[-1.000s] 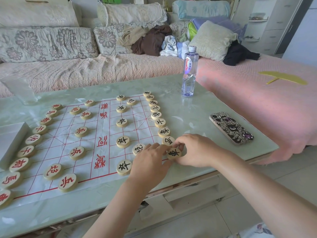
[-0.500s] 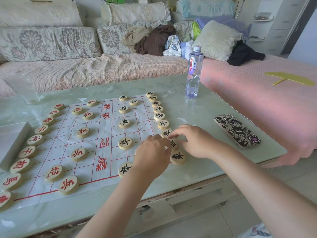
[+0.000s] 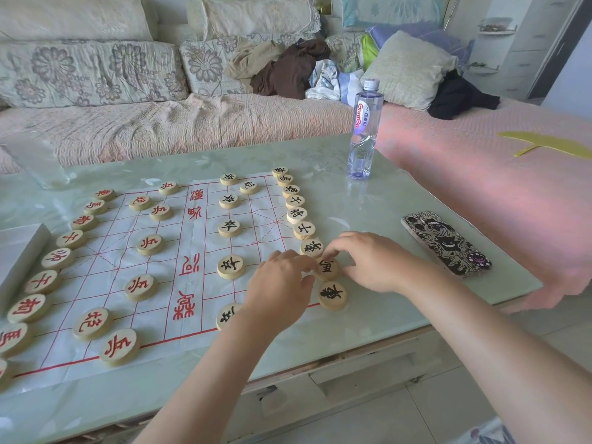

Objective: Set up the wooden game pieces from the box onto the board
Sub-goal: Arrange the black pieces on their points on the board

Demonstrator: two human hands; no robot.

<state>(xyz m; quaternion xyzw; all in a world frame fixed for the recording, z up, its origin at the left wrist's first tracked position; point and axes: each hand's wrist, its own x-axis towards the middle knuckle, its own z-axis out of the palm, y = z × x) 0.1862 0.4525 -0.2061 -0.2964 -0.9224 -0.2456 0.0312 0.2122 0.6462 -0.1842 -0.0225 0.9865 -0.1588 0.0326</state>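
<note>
A white sheet board [image 3: 192,251] with red lines lies on the glass table. Round wooden pieces stand on it: red-lettered ones along the left side [image 3: 57,257], black-lettered ones along the right side [image 3: 301,216]. My right hand [image 3: 371,261] pinches a black-lettered piece [image 3: 327,269] near the board's near right corner. From the left, my left hand [image 3: 278,290] touches that piece's edge with its fingertips and covers part of the board. Just nearer, another black piece [image 3: 333,294] sits free at the corner. The box [image 3: 19,248] shows at the left edge.
A water bottle [image 3: 365,129] stands at the table's far right. A phone [image 3: 445,243] in a patterned case lies right of my hands. The table's front edge runs just below the board. A sofa with cushions and clothes lies beyond, with a yellow fan [image 3: 544,145] on the pink cover.
Both hands left the black piece at the near right corner and moved one place farther along the row, onto the neighbouring black piece.
</note>
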